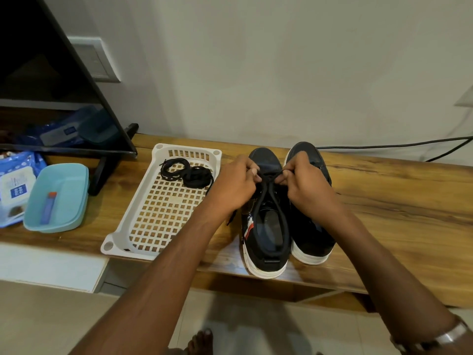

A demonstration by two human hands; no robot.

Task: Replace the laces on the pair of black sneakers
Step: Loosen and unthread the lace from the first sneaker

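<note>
Sneakers: two, black with white soles, side by side near the front edge of the wooden surface [384, 201], toes toward the wall. Left sneaker [265, 226] is the one in hand; right sneaker [311, 226] stands just beside it, touching or nearly so.

Left hand [235, 185]: fingers [253, 172] pinched together on the black lace [266, 180] at the toe end of the eyelet rows. Right hand [304, 185]: fingers [282, 178] likewise clamped on the same lace from the other side. Lace runs in a long loop back along both sides of the shoe opening. Whether it is going in or coming out cannot be told from this view.

Judgement on the step: keep both ends even at the lowest eyelets, pull level across the tongue, and keep the lace flat, untwisted, before moving up a row. Steady the shoe so it does not slide off the front edge.

Outward: white perforated tray [163, 208] just left of the shoes, holding two coiled black laces [186, 172] at its far end. Count: one tray, one teal container [58, 198] with one small tube [47, 208], near the left end. One wristwatch [445, 338] on the right wrist.
</note>
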